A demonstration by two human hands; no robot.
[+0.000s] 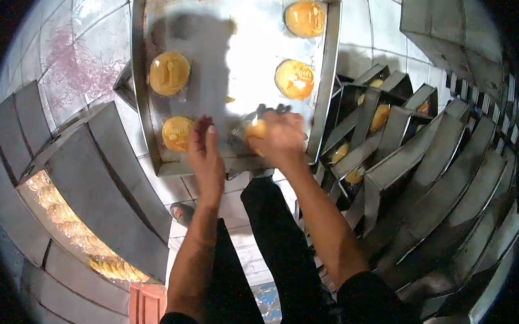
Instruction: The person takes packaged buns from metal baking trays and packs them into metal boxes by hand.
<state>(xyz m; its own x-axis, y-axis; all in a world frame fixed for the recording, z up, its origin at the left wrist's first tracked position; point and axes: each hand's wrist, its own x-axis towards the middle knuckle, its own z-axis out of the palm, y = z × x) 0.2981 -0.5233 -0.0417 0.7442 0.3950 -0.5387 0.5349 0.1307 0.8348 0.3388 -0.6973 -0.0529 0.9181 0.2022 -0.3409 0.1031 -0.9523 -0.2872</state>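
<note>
Gripping a round yellow packet [255, 129], the right hand [281, 138] is blurred, its fingers bent around the packet's edge over the near half of a metal tray [253, 46]. The packet sits at nine o'clock from that hand; being round, it has no clear long axis. The left hand [208, 154] is loosely uncurled, with nothing visible in it. From there the held packet lies at two o'clock, a little apart, so the right hand is nearer. At ten o'clock from the left hand, just beside it, lies another packet [177, 133]; I cannot tell whether they touch. Farther off, a packet [169, 73] lies at eleven o'clock from the left hand, and two more [295, 80] at twelve from the right. Beyond the tray's rim, tins [407, 151] crowd three o'clock and metal boxes [96, 195] eight.
</note>
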